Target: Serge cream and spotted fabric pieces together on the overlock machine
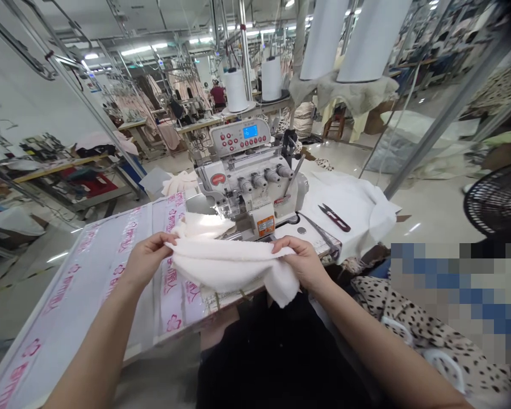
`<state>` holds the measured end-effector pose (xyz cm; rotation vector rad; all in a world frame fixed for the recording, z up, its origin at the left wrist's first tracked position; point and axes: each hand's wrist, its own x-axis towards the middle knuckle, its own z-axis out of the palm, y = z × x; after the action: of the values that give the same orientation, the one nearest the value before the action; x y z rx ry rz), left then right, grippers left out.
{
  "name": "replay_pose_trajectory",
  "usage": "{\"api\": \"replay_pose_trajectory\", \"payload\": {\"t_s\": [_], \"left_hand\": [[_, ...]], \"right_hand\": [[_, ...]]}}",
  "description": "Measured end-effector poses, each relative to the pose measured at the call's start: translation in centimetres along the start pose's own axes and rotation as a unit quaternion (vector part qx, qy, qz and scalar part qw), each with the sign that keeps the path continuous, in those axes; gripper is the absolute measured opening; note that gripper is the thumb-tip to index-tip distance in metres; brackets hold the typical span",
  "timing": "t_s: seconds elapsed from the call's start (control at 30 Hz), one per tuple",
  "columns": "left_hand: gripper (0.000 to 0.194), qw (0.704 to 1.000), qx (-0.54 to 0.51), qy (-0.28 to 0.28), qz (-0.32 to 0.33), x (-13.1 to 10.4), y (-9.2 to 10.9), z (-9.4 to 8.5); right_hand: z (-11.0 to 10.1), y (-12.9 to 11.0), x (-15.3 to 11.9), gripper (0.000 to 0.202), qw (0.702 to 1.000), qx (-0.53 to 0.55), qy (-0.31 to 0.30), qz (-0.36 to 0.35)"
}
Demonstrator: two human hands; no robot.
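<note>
A piece of white fleecy fabric (225, 267) is stretched between my two hands at the table's front edge. My left hand (151, 255) pinches its left end. At the other end my right hand (302, 261) grips the edge, and a loose flap hangs below the fingers. Just beyond the cloth stands an overlock sewing machine (255, 187) with a lit blue display (251, 132). More pale fabric (204, 224) lies under the machine's lamp, behind the held piece; whether the two are joined I cannot tell.
Dark-handled thread snips (334, 218) lie on white cloth (357, 199) right of the machine. Plastic with pink print covers the table (123, 255) at left. Thread cones (236, 91) stand behind. Spotted fabric (426, 318) and a black fan (498, 196) are on the right.
</note>
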<state>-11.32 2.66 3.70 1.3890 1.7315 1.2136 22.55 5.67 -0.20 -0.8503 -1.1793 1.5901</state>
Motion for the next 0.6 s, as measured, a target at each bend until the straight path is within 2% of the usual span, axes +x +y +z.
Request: {"api": "replay_pose_trajectory", "payload": {"t_s": [0.2, 0.33, 0.47, 0.6], "left_hand": [[0.022, 0.998, -0.052, 0.001, -0.033, 0.2, -0.5, 0.1], [0.025, 0.996, -0.071, 0.017, -0.052, 0.0, -0.5, -0.1], [0.032, 0.994, -0.086, 0.044, -0.059, 0.0, -0.7, -0.9], [0.032, 0.988, -0.110, 0.086, -0.057, 0.2, -1.1, -2.0]], "right_hand": [[0.1, -0.1, 0.8, 0.010, 1.000, 0.015, 0.003, -0.008], [-0.3, 0.1, 1.0, 0.032, 0.999, 0.035, 0.007, 0.002], [-0.8, -0.1, 0.6, 0.048, 0.994, 0.096, -0.028, 0.043], [-1.2, 0.0, -0.1, 0.042, 0.984, 0.135, -0.075, 0.084]]}}
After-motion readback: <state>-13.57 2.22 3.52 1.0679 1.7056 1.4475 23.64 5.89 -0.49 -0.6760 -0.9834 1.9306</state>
